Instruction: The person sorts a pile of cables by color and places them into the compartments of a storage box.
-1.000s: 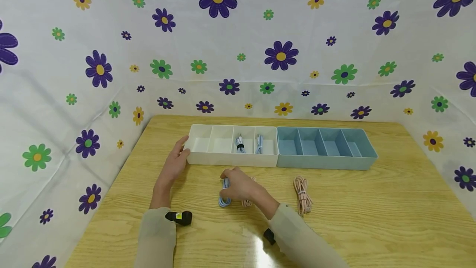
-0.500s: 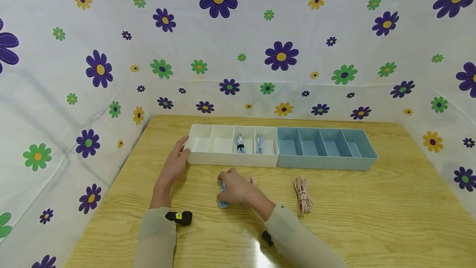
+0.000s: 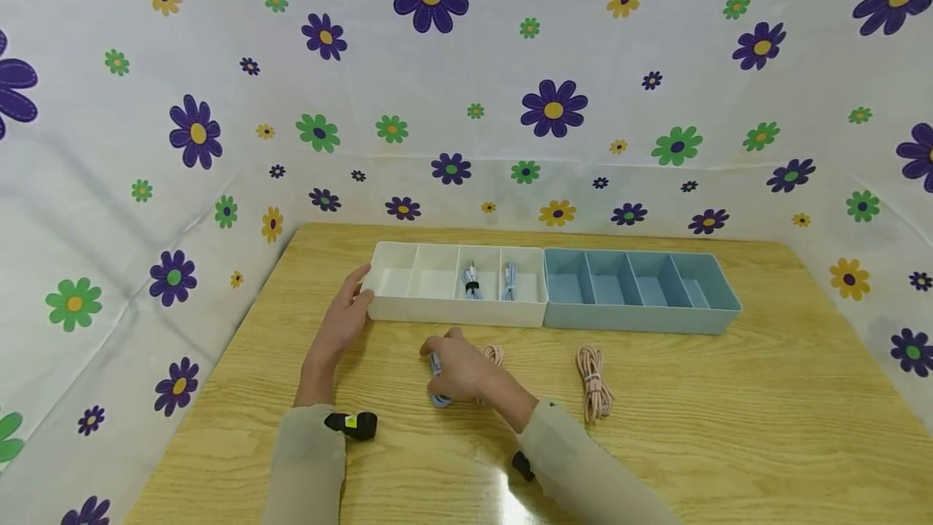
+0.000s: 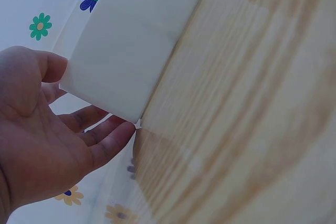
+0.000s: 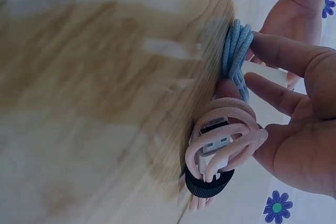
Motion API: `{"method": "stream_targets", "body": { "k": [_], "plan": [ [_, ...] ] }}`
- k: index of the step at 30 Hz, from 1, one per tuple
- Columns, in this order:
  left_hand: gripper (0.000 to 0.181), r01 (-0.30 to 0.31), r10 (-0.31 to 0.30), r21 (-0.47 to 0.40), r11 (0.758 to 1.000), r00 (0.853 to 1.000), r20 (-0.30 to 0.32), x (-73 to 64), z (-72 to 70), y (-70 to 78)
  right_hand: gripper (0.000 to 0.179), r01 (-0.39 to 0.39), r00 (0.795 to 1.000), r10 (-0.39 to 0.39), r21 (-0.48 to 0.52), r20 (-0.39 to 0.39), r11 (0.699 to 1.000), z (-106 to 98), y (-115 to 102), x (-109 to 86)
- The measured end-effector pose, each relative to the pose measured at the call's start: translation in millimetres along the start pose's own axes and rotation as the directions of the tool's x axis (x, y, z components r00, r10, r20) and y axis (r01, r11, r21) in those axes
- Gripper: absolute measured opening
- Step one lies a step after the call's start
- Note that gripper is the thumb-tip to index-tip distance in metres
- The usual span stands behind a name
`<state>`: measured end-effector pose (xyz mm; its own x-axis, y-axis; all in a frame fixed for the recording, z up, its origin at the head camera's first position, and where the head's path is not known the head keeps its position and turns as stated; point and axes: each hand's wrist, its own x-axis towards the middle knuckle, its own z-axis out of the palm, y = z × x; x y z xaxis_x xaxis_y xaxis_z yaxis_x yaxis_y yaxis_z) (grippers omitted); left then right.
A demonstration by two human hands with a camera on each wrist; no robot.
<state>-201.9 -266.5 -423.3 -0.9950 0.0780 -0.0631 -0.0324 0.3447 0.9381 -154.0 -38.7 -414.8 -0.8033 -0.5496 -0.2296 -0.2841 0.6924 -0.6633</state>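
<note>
My right hand (image 3: 461, 369) is over a coiled blue cable (image 3: 440, 401) on the table, thumb and fingers bent about it. In the right wrist view, the fingertips meet the sides of the blue braided loops. Right beside that hand is a coiled pink cable (image 5: 231, 114) with a black strap and a USB plug, partly covered by the hand in the head view. My left hand (image 3: 342, 322) rests against the left end of a white divided box (image 3: 455, 312), its thumb by the front corner and its fingers along the end wall.
Two of the white box's compartments hold bundled light-blue cables (image 3: 509, 282). A blue divided box (image 3: 641, 318) stands end to end with it on the right. Another coiled pink cable (image 3: 594, 383) lies in front of that. A flowered white cloth (image 3: 466, 79) hangs around the table.
My right hand has shifted slightly left, and the blue cable's upper end has shifted left with it. More of the pink cable beside it shows. The left hand has stayed still.
</note>
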Motion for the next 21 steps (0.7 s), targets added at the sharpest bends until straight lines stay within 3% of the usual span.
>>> {"method": "stream_targets", "body": {
  "k": [2,6,14,21],
  "plan": [
    [0.055,0.002,-0.002,-0.004,1.000,1.000,-0.002,2.2,-0.6,-2.0,0.050,-0.003,1.000,0.003,-0.008,0.006,1.000,-1,0,1.2],
    [0.055,0.037,-0.037,-0.016,0.999,0.999,0.004,-4.0,-0.7,13.3,0.053,-0.020,1.000,0.020,-0.025,0.010,0.999,-2,-1,3.3],
    [0.055,0.003,-0.003,0.010,1.000,1.000,-0.014,6.4,-0.8,-10.4,0.058,-0.027,1.000,0.028,-0.041,0.008,0.999,0,-3,6.0],
    [0.055,-0.009,0.010,0.012,1.000,1.000,-0.019,7.6,-0.2,-13.5,0.059,-0.025,1.000,0.025,-0.030,0.005,0.999,1,-6,7.3]
  ]
}}
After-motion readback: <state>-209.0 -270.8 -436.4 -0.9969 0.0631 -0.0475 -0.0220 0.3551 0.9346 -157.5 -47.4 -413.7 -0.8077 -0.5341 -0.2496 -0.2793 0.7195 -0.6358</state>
